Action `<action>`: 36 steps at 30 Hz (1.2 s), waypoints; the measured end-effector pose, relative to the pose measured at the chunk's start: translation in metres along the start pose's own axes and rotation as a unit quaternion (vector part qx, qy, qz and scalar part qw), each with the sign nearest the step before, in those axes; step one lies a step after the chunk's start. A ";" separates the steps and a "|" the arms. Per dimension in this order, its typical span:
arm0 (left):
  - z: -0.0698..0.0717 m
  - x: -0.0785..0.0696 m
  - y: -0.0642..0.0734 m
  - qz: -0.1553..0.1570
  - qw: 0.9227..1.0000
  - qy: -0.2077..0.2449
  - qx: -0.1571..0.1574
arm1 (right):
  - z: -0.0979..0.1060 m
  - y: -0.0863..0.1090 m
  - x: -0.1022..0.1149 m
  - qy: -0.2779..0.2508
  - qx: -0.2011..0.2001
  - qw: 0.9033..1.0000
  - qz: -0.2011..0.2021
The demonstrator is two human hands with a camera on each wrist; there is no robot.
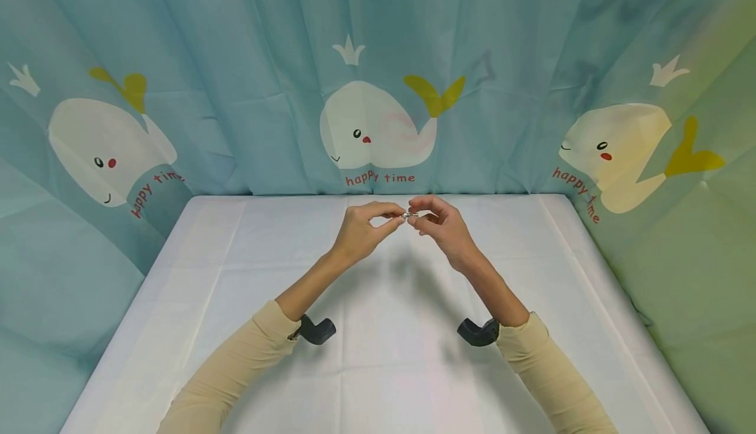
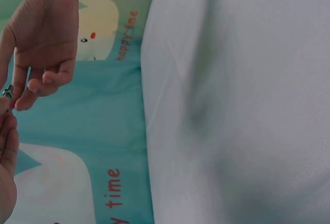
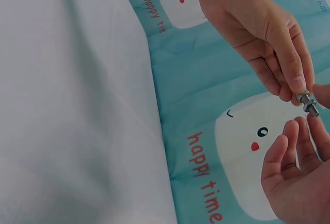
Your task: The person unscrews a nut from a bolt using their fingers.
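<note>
A small metal bolt with a nut on its thread (image 3: pixel 308 103) is held up above the far part of the table. My left hand (image 1: pixel 363 230) pinches it at one end between thumb and index finger, and the threaded end points toward the right hand. My right hand (image 1: pixel 445 230) is close around that threaded end, thumb and index finger spread apart with the bolt tip between them. Whether its fingertips touch the bolt is hard to see. In the left wrist view the bolt (image 2: pixel 7 92) shows only partly, at the left edge.
A white cloth covers the table (image 1: pixel 378 355). Behind it and along both sides hangs a blue-green curtain (image 1: pixel 236 60) with whale prints. A dark curved device (image 1: pixel 317 330) sits at the left wrist, and a similar dark device (image 1: pixel 477 332) at the right wrist.
</note>
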State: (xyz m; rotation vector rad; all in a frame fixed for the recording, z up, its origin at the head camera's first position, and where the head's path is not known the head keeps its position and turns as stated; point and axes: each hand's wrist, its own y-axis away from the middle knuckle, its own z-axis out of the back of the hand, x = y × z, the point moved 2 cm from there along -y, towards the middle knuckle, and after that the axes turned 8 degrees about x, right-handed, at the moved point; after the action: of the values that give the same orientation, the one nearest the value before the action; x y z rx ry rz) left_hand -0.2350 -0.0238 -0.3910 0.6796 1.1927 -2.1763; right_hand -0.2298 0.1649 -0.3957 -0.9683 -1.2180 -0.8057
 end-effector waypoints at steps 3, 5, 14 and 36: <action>0.000 0.000 0.000 -0.003 1.000 0.001 -0.001 | 0.000 0.000 0.000 0.005 -0.008 1.000 -0.016; 0.000 0.001 0.000 -0.003 1.000 0.003 -0.002 | 0.001 -0.001 0.000 0.004 -0.013 1.000 -0.021; 0.000 0.000 0.001 -0.001 1.000 0.003 -0.003 | 0.001 -0.001 -0.001 -0.009 -0.018 1.000 -0.017; -0.001 0.002 0.001 -0.002 1.000 0.001 -0.002 | 0.000 -0.001 -0.001 0.002 -0.006 1.000 0.018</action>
State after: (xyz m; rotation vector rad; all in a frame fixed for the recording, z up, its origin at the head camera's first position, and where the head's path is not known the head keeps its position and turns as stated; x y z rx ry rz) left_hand -0.2356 -0.0241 -0.3933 0.6775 1.2006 -2.1765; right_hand -0.2310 0.1648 -0.3966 -0.9951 -1.1906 -0.7867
